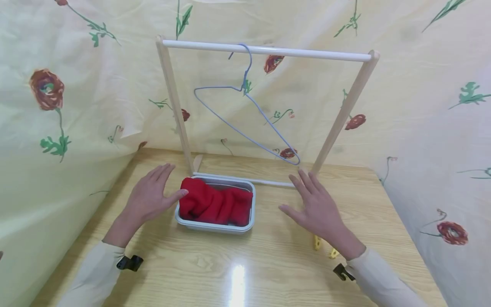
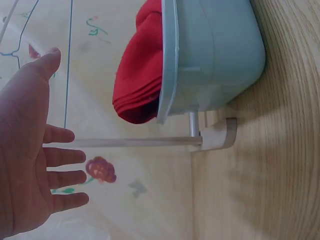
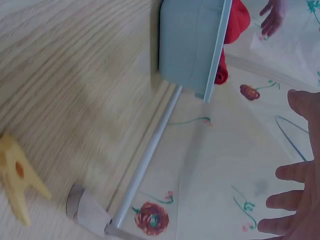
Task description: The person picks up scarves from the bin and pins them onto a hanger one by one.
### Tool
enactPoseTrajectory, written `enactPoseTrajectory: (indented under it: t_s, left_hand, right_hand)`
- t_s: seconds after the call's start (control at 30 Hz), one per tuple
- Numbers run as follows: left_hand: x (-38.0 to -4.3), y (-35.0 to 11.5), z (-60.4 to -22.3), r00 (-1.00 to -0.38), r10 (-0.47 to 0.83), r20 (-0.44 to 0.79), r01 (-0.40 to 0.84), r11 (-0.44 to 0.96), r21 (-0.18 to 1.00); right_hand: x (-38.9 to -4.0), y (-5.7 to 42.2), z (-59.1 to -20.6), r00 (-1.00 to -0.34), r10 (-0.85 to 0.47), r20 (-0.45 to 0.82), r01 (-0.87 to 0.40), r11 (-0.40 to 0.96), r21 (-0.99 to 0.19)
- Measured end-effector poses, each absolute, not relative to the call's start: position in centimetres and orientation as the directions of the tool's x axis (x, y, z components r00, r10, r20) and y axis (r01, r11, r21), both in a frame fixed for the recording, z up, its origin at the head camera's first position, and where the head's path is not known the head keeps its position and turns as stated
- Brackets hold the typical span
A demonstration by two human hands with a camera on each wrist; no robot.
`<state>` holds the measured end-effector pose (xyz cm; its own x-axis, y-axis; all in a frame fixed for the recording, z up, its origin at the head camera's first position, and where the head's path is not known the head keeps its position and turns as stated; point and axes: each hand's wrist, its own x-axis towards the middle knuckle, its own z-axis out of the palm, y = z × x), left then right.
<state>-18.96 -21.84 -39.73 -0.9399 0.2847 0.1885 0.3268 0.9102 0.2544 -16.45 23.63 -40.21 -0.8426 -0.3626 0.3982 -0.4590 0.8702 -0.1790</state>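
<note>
A folded red cloth [image 1: 218,202] lies in a light blue-grey plastic basin [image 1: 215,227] on the table. Just left of the basin hovers my left hand [image 1: 149,196], fingers extended and holding nothing; from the head view I cannot tell whether its thumb touches the cloth, but the left wrist view shows a gap. My right hand [image 1: 316,204] is spread in the air to the right of the basin, also holding nothing. A blue wire hanger [image 1: 268,121] hangs by its hook from the white rod [image 1: 307,53] of a wooden rack, beyond both hands.
The rack's wooden posts [image 1: 174,98] stand behind the basin, joined low down by a thin bar [image 1: 268,182]. Yellow clothespins [image 1: 317,242] lie on the table under my right forearm. Flower-patterned cloth [image 1: 433,128] surrounds the wood-grain table [image 1: 184,273].
</note>
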Motion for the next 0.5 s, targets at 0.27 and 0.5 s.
enactPoseTrajectory:
  t_s: [0.27,0.5]
  left_hand:
    - [-18.8,-22.3,-40.2,-0.956,0.23,0.185,0.282,0.896,0.343]
    - [-18.7,-22.6,-41.5,-0.971,0.179,0.156,0.232,0.852,0.469]
  right_hand:
    - [-16.4,21.5,-41.4,-0.86,-0.351,0.37,-0.462,0.844,-0.272]
    - [-16.1,19.9,-43.1,-0.843,-0.371,0.388,-0.497,0.814,-0.301]
